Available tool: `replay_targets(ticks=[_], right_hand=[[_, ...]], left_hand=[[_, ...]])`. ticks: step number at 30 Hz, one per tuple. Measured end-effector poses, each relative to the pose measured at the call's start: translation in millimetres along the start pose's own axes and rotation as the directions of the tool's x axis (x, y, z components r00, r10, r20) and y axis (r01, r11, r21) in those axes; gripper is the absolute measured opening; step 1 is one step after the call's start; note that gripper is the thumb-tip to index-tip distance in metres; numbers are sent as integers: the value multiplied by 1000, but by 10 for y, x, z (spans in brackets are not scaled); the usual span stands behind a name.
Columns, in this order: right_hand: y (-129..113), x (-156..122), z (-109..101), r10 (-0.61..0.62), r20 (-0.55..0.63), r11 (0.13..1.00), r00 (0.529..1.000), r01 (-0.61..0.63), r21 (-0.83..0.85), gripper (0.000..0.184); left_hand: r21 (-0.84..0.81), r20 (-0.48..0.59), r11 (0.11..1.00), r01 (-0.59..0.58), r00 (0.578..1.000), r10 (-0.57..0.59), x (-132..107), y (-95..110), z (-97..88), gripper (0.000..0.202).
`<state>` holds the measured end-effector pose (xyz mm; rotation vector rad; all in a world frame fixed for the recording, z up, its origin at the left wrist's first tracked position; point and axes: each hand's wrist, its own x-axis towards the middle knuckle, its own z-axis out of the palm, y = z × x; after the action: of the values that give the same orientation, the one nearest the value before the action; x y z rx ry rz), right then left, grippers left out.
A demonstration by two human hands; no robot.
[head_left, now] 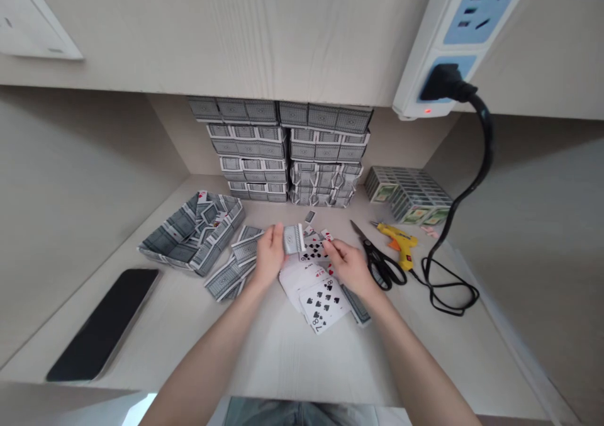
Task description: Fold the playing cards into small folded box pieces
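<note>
L hand (268, 255) pinch on 1 folded card (293, 238), R hand (348, 265) on card pile (323, 300), grip unclear; 1 scissors (380, 263).

You get bright, soft, even light over your pale desk (283, 357), mild shade beneath the shelf (264, 36), playing cards (324, 301) sharp at centre, your frame's edges softer and bent by wide-angle stretch, the power strip (460, 29) slanted and swollen.

Two hands (268, 254), one phone (101, 325), one scissors (379, 261), one glue gun (401, 243).
</note>
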<state>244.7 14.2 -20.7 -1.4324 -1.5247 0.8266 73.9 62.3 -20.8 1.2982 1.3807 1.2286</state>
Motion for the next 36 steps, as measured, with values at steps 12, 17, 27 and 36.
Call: replay_targets(ticks=[12, 17, 27, 36], right_hand=[[186, 38, -53, -219, 158, 846, 963, 268, -461, 53], [264, 69, -38, -204, 179, 872, 963, 261, -415, 54], [290, 127, -64, -240, -138, 851, 961, 140, -506, 52], [276, 176, -134, -220, -475, 898, 852, -14, -440, 55]], left_hand=[[475, -50, 825, -306, 927, 372, 171, -96, -186, 32], [560, -44, 749, -354, 890, 454, 233, -136, -222, 26], [449, 520, 647, -617, 769, 373, -235, 260, -135, 30], [337, 843, 507, -793, 494, 213, -539, 224, 85, 78]])
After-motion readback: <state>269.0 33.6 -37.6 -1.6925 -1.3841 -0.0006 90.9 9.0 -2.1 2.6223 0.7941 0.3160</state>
